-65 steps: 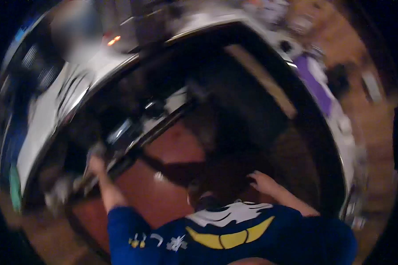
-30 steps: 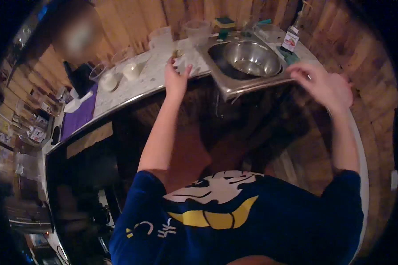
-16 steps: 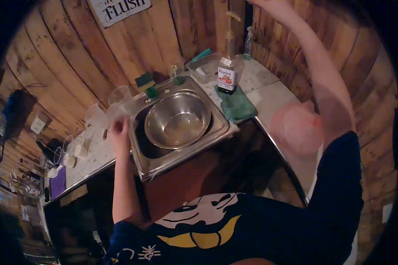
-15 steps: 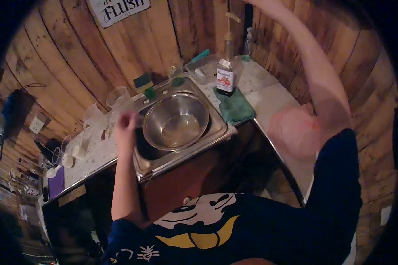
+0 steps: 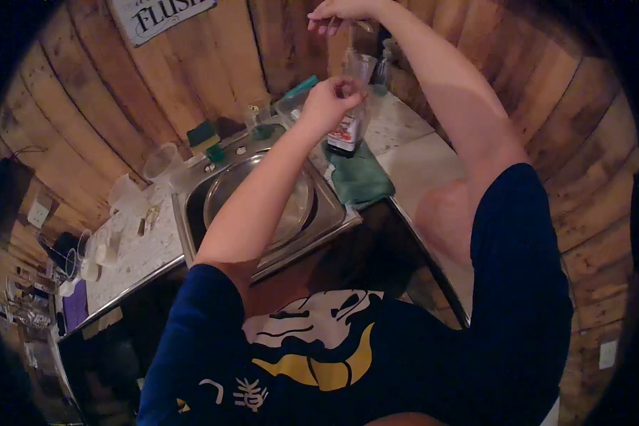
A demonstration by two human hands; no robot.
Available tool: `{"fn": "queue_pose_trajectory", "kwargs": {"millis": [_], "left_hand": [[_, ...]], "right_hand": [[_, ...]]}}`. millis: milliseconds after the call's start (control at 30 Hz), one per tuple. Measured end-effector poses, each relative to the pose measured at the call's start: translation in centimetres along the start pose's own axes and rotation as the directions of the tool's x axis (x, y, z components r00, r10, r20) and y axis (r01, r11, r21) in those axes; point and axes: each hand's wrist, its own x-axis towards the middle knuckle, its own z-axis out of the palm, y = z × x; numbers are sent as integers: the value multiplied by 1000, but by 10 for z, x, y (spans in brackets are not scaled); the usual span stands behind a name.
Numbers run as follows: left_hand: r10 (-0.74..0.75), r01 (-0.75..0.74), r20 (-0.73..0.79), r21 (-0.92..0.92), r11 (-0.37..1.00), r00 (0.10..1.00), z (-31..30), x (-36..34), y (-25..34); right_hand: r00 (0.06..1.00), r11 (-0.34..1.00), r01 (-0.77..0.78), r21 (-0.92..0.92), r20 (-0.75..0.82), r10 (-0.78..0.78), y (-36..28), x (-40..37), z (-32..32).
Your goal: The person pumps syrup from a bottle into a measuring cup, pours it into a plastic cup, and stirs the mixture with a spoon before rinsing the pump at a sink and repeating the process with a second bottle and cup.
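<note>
Left hand (image 5: 331, 99) pinches small clear cup (image 5: 359, 67), mouth up, beside pump bottle (image 5: 344, 135). Right hand (image 5: 341, 10) bent over bottle's top, can't tell if it grips. Bottle stands straight up on green cloth (image 5: 360, 179), right of sink (image 5: 192, 213). Looks like early step: cup looks empty, hard to tell.

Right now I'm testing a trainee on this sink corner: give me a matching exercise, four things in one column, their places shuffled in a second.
Things: 1 metal bowl; 2 green cloth; 3 sign; 4 clear cup.
Places: A on the wooden wall; B in the sink; C in the left hand; D on the counter right of the sink.
Pairs: 1-B, 2-D, 3-A, 4-C.
</note>
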Motion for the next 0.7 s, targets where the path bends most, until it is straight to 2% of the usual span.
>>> {"fn": "queue_pose_trajectory", "kwargs": {"millis": [33, 167, 267, 433, 633, 700], "left_hand": [[-16, 16, 14, -31, 999, 1000, 0, 3, 7], [-69, 70, 13, -182, 981, 998, 8, 12, 12], [11, -18, -51, -148, 989, 999, 10, 11, 20], [-23, 20, -81, -36, 999, 996, 8, 19, 17], [-12, 15, -121, 20, 1000, 993, 1, 16, 26], [-5, 9, -123, 33, 999, 992, 2, 16, 23]], "right_hand": [[997, 998, -63, -28, -39, 62, -6, -9, 4], [997, 998, -64, -16, -52, 63, 5, -4, 6], [997, 997, -62, -41, -45, 60, 8, -1, 7], [997, 997, -70, -35, -15, 70, 5, -2, 8], [997, 990, -76, -117, -8, 75, 12, 13, 11], [992, 986, -128, -109, -25, 126, 2, 2, 15]]}}
